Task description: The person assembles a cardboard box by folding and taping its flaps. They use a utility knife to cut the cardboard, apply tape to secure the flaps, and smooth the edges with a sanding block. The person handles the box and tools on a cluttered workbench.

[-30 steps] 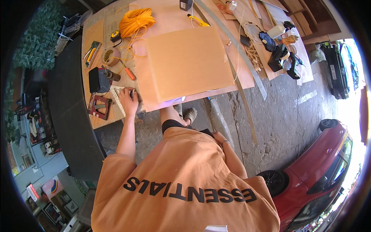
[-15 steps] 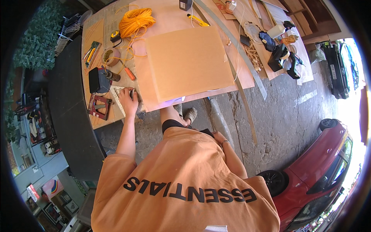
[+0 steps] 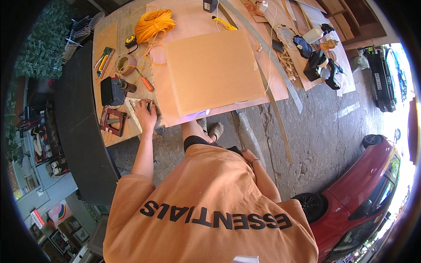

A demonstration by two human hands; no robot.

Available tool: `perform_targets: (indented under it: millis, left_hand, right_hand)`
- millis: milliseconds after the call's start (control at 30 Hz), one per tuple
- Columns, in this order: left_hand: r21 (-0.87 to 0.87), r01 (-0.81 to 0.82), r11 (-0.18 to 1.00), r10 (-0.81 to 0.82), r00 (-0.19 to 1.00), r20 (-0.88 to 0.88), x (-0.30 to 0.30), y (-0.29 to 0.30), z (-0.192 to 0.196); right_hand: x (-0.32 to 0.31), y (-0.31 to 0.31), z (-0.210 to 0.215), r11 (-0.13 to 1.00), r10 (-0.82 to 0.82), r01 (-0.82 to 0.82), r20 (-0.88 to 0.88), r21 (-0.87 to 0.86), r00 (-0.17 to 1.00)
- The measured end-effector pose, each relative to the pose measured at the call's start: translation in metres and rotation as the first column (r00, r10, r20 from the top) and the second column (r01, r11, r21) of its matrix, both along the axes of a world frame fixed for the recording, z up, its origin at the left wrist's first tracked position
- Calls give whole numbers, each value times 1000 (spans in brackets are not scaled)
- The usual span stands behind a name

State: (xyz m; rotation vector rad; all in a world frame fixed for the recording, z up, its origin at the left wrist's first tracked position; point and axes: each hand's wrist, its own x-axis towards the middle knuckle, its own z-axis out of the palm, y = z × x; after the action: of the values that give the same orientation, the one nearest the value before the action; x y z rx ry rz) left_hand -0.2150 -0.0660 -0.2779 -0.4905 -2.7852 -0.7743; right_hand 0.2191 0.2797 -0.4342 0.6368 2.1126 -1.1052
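Here, left fingers (image 3: 142, 105) (half-curled) around a slim dark object (image 3: 149, 106).

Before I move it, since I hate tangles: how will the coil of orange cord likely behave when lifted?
The coil of orange cord will probably sag, being many thin, loosely bundled loops. It may snag, as its loose strands trail towards the roll of tape. It seems unlikely to roll, lying in a spread heap.

I log one worktable (image 3: 109, 139), bearing a wide pinkish sheet (image 3: 193, 35) with a tan panel (image 3: 215, 72) over it. Toward the left, on my feed: orange cord coil (image 3: 153, 25), tape measure (image 3: 131, 41), tape roll (image 3: 130, 71), orange-handled tool (image 3: 148, 83), dark-red tool (image 3: 119, 129), pale flat piece (image 3: 131, 105).
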Motion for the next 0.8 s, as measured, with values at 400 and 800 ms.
perform_targets:
  millis: [400,800]
  left_hand:
    - [-16,-9,1000,9,1000,12,-1,0,-1]
    - [-13,-2,1000,2,1000,-2,-1,-1,-1]
  right_hand:
    - [9,3,-31,837,512,-496,-8,232,859]
    - [4,3,-17,964,258,-254,-31,84,966]
